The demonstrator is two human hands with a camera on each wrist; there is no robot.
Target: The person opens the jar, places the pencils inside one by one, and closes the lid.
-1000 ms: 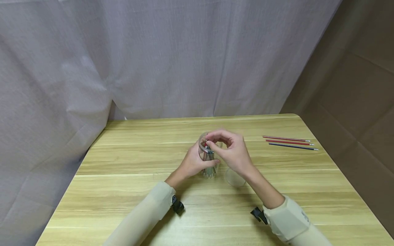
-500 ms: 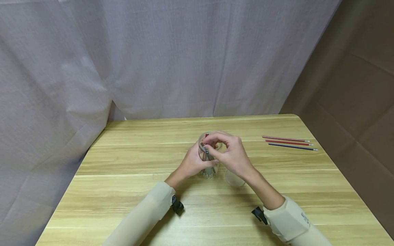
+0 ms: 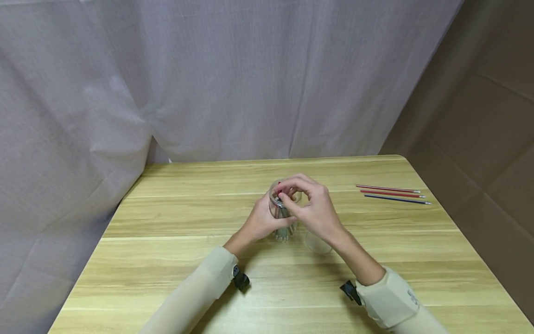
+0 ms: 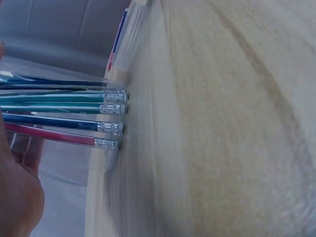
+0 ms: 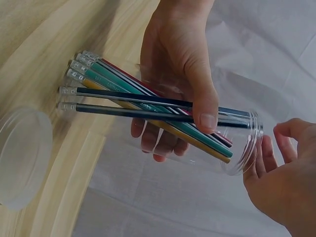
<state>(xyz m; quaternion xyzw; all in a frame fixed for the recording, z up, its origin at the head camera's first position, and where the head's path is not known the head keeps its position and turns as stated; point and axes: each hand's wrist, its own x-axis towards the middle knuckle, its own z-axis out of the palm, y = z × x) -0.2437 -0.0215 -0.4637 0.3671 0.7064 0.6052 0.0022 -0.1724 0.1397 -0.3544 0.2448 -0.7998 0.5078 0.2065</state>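
Observation:
A clear jar [image 5: 182, 159] stands upright on the table with several pencils [image 5: 143, 104] inside, eraser ends down. They are green, dark blue, red and yellow. My left hand [image 3: 263, 218] grips the jar round its side, thumb across the front. At the jar's mouth is my right hand [image 3: 310, 202], its fingers [image 5: 269, 155] bent over the rim and its thumb close to the pencils' upper ends. A bit of red shows by these fingertips in the head view; I cannot tell whether they pinch a pencil. Metal eraser bands [image 4: 111, 109] show near the jar's bottom.
A clear round lid [image 3: 318, 243] lies on the table [image 3: 187, 260] just right of the jar. Farther right, two red pencils and a blue pencil [image 3: 396, 199] lie side by side near the table's edge. A grey curtain [image 3: 233, 83] hangs behind.
My right fingers dip a little at the jar's mouth and rise again slightly, and the pencil tops shift. My left hand, the lid and the loose pencils stay put.

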